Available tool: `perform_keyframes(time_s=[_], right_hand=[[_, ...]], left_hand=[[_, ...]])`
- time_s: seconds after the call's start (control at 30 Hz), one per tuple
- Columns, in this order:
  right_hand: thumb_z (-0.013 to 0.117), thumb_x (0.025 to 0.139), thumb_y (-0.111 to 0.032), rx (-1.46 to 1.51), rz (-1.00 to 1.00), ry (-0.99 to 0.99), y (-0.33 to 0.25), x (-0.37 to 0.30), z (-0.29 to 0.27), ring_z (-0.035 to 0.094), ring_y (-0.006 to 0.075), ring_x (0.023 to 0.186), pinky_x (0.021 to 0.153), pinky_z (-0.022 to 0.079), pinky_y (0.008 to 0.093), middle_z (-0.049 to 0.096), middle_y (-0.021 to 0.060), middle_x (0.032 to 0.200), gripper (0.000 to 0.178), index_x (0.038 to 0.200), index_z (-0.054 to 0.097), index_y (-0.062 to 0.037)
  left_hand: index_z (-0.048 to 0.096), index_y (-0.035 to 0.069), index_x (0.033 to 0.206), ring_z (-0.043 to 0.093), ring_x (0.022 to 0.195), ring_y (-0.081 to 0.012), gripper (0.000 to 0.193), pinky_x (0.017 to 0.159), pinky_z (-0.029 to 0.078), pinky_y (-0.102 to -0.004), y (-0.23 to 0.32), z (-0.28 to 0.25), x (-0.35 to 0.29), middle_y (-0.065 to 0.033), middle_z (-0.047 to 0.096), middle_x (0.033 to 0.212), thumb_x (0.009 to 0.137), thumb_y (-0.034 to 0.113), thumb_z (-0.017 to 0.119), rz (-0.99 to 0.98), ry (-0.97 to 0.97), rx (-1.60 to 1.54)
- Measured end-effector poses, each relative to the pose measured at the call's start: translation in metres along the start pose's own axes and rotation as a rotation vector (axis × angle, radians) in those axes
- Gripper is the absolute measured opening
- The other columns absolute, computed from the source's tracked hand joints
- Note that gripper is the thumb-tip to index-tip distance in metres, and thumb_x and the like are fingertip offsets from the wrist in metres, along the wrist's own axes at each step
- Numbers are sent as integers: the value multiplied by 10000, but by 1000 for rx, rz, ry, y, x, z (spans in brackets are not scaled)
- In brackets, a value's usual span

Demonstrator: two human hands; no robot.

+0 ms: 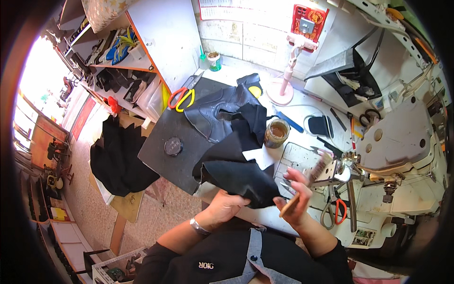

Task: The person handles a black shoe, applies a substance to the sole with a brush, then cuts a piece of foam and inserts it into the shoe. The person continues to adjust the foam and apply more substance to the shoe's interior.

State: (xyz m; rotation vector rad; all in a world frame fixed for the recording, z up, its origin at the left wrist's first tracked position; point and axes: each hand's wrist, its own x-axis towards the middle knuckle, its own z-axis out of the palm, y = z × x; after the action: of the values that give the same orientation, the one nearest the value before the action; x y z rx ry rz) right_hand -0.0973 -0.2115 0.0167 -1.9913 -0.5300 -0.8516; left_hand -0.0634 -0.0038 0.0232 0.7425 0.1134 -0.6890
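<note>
My left hand [229, 204] pinches the near edge of a black leather piece [239, 180], thumb on top. The piece is curved and hangs over the table's front edge. In my right hand [297, 199] is a brush [318, 171] with a wooden handle, its bristles pointing up and away, slightly blurred. Pointed metal tips [287, 187] show beside the right fingers; whether they are held or lie behind, I cannot tell. Beyond the leather stands an open glass jar [276, 134] of brownish stuff. A larger stitched black leather part [213, 113] lies farther back.
A sewing machine [395, 142] fills the right side, with orange-handled scissors [339, 211] near it. On the dark mat [156, 146] are a round black lid [173, 146] and red-yellow scissors [182, 98]. A pink stand [282, 90] rises behind. Black material [120, 161] lies at left.
</note>
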Motion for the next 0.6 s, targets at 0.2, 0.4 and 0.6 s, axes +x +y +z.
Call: perform_keyframes(time_s=[0.2,0.4,0.6], right_hand=[[711,752,39,92,170,-77,-15,-12,13,637,340,954,802,515,360,599,244,1133,451,1114,452,-31],[697,748,50,145,27,-138,-20,-4,17,642,332,827,686,530,364,600,239,1115,456,1131,478,-66],[610,931,-288,96,-158,-82,-1,33,4,665,292,725,613,543,342,621,251,1088,407,1181,471,2]], left_hand=[[381,31,1412,459,1287,-307,747,1096,342,-471,-15,-41,-12,-134,476,1393,756,135,723,42,-283,-121],[537,-17,1236,567,1120,-207,611,987,425,-350,42,-8,-23,-111,600,1212,792,348,745,238,-47,528],[625,-17,1047,656,883,-159,213,839,515,-295,70,16,-9,-71,687,986,836,0,648,349,73,416]])
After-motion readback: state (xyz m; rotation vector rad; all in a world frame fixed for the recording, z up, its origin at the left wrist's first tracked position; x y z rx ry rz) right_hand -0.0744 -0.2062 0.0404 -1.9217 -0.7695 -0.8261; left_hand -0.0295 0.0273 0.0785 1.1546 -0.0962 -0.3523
